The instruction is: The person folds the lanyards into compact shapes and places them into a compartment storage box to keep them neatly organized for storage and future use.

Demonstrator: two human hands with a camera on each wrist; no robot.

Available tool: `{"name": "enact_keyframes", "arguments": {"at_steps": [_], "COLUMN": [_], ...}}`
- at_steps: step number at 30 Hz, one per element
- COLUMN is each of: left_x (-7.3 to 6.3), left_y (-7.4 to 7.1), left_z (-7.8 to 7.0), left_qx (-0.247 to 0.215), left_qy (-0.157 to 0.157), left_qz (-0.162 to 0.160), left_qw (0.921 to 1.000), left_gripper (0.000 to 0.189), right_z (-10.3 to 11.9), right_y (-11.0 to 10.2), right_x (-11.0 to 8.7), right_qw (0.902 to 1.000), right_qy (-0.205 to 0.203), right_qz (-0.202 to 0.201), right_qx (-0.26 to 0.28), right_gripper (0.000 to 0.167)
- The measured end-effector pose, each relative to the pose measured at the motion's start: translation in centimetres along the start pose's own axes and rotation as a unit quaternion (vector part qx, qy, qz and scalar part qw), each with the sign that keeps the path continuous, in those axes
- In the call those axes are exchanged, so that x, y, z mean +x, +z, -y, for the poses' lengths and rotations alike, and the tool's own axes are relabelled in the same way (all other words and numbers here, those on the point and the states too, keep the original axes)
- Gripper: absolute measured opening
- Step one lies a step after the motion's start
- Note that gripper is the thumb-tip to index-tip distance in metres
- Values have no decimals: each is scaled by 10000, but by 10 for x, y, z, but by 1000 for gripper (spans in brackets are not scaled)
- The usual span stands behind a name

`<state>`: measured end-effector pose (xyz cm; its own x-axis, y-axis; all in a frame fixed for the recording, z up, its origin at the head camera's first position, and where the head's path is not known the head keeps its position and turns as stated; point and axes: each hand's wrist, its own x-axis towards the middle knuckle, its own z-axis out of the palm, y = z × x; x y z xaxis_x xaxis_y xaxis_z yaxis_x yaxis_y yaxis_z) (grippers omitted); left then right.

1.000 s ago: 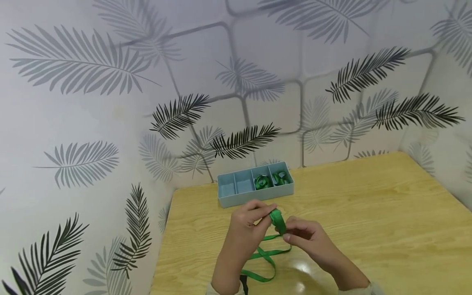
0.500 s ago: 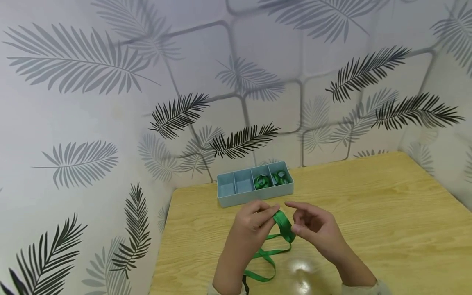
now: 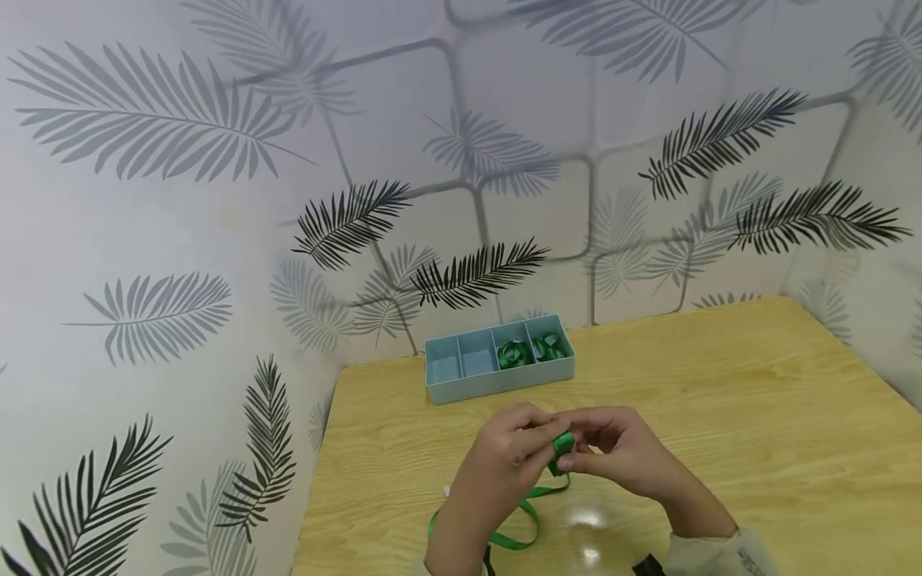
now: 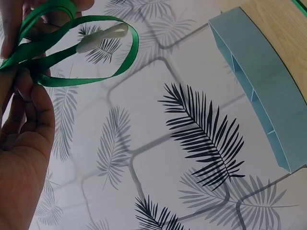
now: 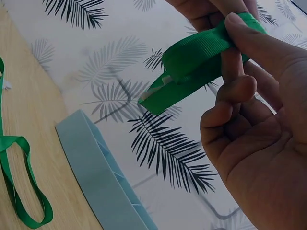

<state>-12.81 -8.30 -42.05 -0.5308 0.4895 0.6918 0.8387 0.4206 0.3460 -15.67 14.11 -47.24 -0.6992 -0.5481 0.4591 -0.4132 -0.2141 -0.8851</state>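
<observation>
A green ribbon [image 3: 563,442] is folded in loops between my two hands, above the front part of the table. My left hand [image 3: 504,456] pinches the folded loops from the left. From the other side my right hand [image 3: 625,450] grips them, its thumb pressing the ribbon [image 5: 201,50] against the index finger in the right wrist view. In the left wrist view a loop of the ribbon [image 4: 133,48] sticks out past the fingers, with a white end piece [image 4: 101,38] inside it. The ribbon's loose tail [image 3: 513,543] trails in curves on the tabletop, partly hidden behind the left forearm.
A light blue box [image 3: 500,387] with several compartments stands at the table's back edge, against the leaf-patterned wall [image 3: 533,96]. Its two right compartments hold coiled green ribbons [image 3: 515,354]; the two left ones are bare. Wooden tabletop [image 3: 756,416] extends to the right.
The right hand came away from the ribbon with its index finger extended, then closed in on it again beside the left fingertips. My left hand shifted slightly right, and the ribbon loop looks more tightly gathered.
</observation>
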Motion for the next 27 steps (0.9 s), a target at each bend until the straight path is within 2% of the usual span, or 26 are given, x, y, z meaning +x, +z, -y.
{"name": "enact_keyframes", "arguments": {"at_steps": [6,13,20,27], "left_x": [-1,-3,-2,-2], "left_y": [0,0,0,2], "left_z": [-2,-5,-10,-12], "left_qx": [241,367,293,450], "left_qy": [51,173,276,358], "left_qz": [72,-42,-68,-150], "left_qw": [9997,9992,9992,9982], "left_gripper": [21,23,24,25], "right_z": [-3,-8,-14,-16], "right_y": [4,10,13,13], "right_x": [-1,4,0,0], "right_qw": [9994,9966,9945,9917], "right_qy": [-128,-772,-862,-1079], "right_qz": [-141,-20,-295,-423], "right_qx": [-299,-282,-514,-556], "right_gripper": [38,37,38,40]}}
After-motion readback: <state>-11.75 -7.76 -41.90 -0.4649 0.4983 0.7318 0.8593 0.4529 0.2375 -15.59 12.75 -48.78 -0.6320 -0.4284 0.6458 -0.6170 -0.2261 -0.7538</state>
